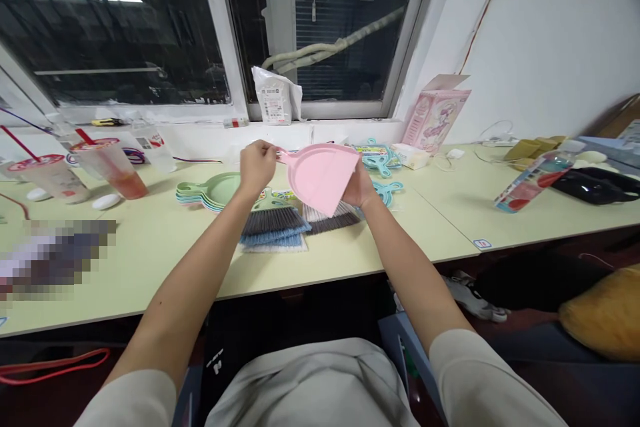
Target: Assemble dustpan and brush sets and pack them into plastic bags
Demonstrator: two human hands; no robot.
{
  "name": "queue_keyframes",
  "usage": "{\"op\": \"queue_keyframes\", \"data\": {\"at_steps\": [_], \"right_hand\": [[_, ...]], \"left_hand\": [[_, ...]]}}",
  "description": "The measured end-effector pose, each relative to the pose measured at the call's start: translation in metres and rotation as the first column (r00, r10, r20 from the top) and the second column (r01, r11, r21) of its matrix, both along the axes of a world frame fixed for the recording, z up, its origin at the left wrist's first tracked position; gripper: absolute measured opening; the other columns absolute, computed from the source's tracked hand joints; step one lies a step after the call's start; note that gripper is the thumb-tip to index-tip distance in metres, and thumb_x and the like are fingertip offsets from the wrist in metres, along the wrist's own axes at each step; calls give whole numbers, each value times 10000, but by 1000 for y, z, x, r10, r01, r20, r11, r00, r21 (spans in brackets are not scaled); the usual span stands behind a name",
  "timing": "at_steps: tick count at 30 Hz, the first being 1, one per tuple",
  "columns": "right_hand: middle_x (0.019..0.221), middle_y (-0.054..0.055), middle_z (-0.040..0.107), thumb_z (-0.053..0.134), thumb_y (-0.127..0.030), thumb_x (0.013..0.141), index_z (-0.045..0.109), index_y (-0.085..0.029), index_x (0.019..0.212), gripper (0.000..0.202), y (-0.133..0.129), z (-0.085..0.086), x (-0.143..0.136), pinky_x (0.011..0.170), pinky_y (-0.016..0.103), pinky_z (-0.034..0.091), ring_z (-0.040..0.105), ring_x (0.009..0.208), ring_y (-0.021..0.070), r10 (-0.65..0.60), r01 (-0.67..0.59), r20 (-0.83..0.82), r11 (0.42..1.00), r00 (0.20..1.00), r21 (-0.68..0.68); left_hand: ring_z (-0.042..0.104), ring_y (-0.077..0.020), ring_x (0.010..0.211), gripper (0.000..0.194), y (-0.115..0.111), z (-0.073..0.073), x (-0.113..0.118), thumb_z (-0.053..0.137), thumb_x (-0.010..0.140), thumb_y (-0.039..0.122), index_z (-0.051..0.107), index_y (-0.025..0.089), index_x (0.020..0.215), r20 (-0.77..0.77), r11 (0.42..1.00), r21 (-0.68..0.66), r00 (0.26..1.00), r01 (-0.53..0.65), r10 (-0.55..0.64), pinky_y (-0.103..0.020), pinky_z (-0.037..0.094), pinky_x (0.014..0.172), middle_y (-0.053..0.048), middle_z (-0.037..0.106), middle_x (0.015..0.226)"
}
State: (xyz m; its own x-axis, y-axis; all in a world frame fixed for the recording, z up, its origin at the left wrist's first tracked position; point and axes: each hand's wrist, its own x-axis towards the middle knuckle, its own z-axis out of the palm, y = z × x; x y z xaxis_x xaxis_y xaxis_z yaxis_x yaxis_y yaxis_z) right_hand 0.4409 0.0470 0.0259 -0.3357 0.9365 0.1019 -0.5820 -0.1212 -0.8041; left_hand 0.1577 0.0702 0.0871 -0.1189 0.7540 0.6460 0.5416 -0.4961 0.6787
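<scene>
Fingers of left hand (257, 165) pinch pink dustpan (321, 177) handle; right hand (359, 188) fingers grip its edge.

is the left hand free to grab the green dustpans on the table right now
Probably not: the left hand is pinching the pink dustpan's handle. The stacked green dustpans lie just below it with nothing between, so it would have to let go first.

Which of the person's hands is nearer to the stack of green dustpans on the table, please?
Left. The left hand holds the pink dustpan's handle just right of the green dustpans; the right hand grips the pink pan's far edge.
</scene>
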Motion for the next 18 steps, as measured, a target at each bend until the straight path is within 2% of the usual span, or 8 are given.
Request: {"op": "queue_keyframes", "data": {"at_steps": [2,4,6,8,10,13,15,18], "right_hand": [[990,105,788,567,-788,876,673,-216,1160,647,-6,4,8,826,518,628,738,1028,334,-50,52,-65,998,997,20],[1010,105,793,574,-752,898,674,-210,1189,624,-7,8,15,854,515,627,736,1072,332,-78,81,-89,996,993,25],[1027,102,797,639,-610,928,679,-199,1194,491,-5,7,18,874,482,632,748,1057,305,-86,85,-62,996,994,-9],[1014,91,804,713,-360,912,684,-186,1178,319,2,4,16,869,440,643,767,986,269,-107,105,-17,992,994,-76],[984,79,809,711,-151,847,684,-170,1155,310,11,-1,12,841,418,657,774,905,245,-149,146,-10,980,989,-138],[959,60,808,673,-90,817,678,-161,1114,306,22,-5,11,797,382,671,771,854,225,-273,252,-116,952,955,-172],[941,41,804,657,-99,824,672,-168,1079,264,25,-3,14,765,329,670,767,836,203,-381,349,-190,920,905,-181],[904,16,792,641,-113,829,664,-178,1042,223,25,-1,18,716,274,659,757,806,177,-481,438,-229,873,846,-213]], "left_hand": [[728,-232,850,166,12,-2,24,572,896,214,731,174,870,-42,998,-54,999,11,-13,-337,541,799,-87,765,851],[724,-248,876,168,22,-2,39,565,913,212,723,178,869,-73,995,-95,997,-10,3,-354,531,819,-99,762,856],[717,-265,928,153,28,-2,47,571,933,227,713,185,892,-101,994,-102,995,-38,27,-366,516,847,-112,760,887],[704,-279,993,161,32,-2,51,559,972,270,699,191,971,-129,995,-78,990,-57,47,-376,500,885,-124,759,947],[694,-293,1035,240,32,-4,54,494,1031,336,666,191,1114,-141,996,-56,988,-74,65,-388,490,909,-139,753,1011],[687,-327,1080,332,27,-14,59,403,1062,321,596,158,1279,-227,985,-94,967,-142,118,-420,489,920,-189,731,1100],[679,-358,1112,320,21,-24,63,450,1016,247,624,135,1261,-419,968,-177,903,-179,90,-444,494,925,-225,717,1136],[683,-384,1117,289,12,-43,70,535,945,244,715,134,1142,-662,926,-333,743,-177,-96,-447,513,910,-240,714,1157]]}}
